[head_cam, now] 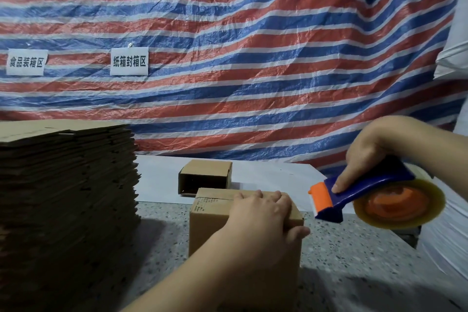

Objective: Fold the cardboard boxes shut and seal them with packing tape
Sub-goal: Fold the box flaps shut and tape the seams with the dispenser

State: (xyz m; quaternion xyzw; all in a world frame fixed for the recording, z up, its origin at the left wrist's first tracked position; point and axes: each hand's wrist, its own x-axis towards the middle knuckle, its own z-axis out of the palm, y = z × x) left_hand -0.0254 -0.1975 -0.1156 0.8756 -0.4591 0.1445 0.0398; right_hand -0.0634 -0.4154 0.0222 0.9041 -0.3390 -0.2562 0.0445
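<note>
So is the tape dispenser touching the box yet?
No, the right hand holds the tape dispenser in the air, beside the box.

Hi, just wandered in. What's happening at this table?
A person is packing boxes. Their left hand presses flat on top of a small brown cardboard box standing on the speckled table, holding its flaps down. Their right hand grips a blue and orange tape dispenser just right of the box, not yet touching it. Behind sits another small cardboard box lying on its side, open, and left a tall stack of flattened cardboard.
</note>
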